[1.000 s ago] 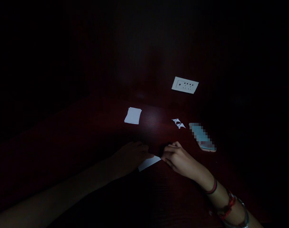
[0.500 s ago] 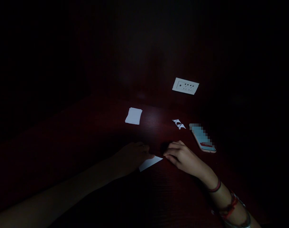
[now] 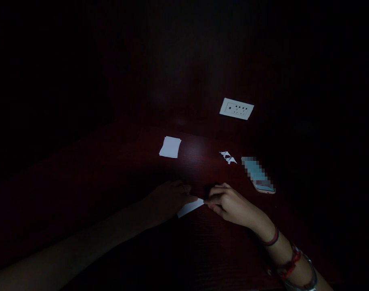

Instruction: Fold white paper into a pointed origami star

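A small white folded paper lies on the dark red table. My left hand rests in shadow on the paper's left part, fingers lying over it. My right hand is curled, its fingertips pinched at the paper's right corner. Thread bracelets and a bangle circle my right wrist.
A small stack of white paper squares lies farther back. A little folded paper figure sits to the right, beside a phone. A white wall socket is behind them. The surroundings are very dark.
My right hand drew back from the paper's corner half a second ago and has now returned to pinch it. The left hand stayed in place.
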